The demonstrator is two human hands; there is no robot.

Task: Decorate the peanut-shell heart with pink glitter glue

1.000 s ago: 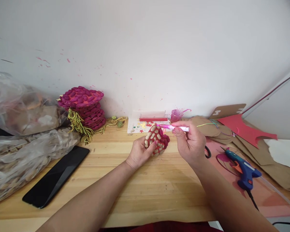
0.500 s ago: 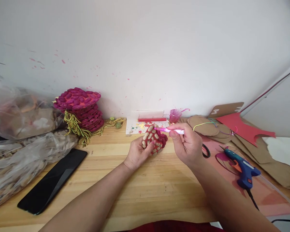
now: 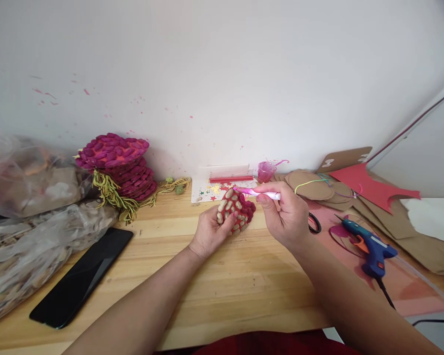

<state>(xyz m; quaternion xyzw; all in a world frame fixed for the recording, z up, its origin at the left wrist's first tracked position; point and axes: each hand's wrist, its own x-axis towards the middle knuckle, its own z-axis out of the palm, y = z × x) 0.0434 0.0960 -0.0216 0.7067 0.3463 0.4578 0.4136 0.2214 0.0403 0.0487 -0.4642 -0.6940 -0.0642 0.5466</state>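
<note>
Near the middle of the table, my left hand (image 3: pixel 211 230) is closed around the lower left side of a peanut-covered disc (image 3: pixel 234 207), its thumb lying over the front. Many of the peanuts are plain tan on a red backing, while those along the right edge are coloured magenta. In my right hand (image 3: pixel 286 212) is a white marker pen (image 3: pixel 270 195) with a pink tip end, pinched between thumb and fingers. The pen's tip meets the disc's upper edge. Behind the disc lies a white sheet (image 3: pixel 198 190) scattered with small coloured stars.
Left, magenta peanut discs (image 3: pixel 113 153) are stacked beside yellow yarn (image 3: pixel 107 190), plastic bags (image 3: pixel 40 251) and a black phone (image 3: pixel 83 278). Right are a blue glue gun (image 3: pixel 372 249), black-handled scissors (image 3: pixel 314 223), cardboard rounds (image 3: pixel 311 183) and red paper (image 3: pixel 373 182). A pink-stained cup (image 3: pixel 266 171) stands by the wall.
The pen tip has shifted slightly left along the disc's upper edge. My left hand keeps its hold, and the whole view has tilted a little.
</note>
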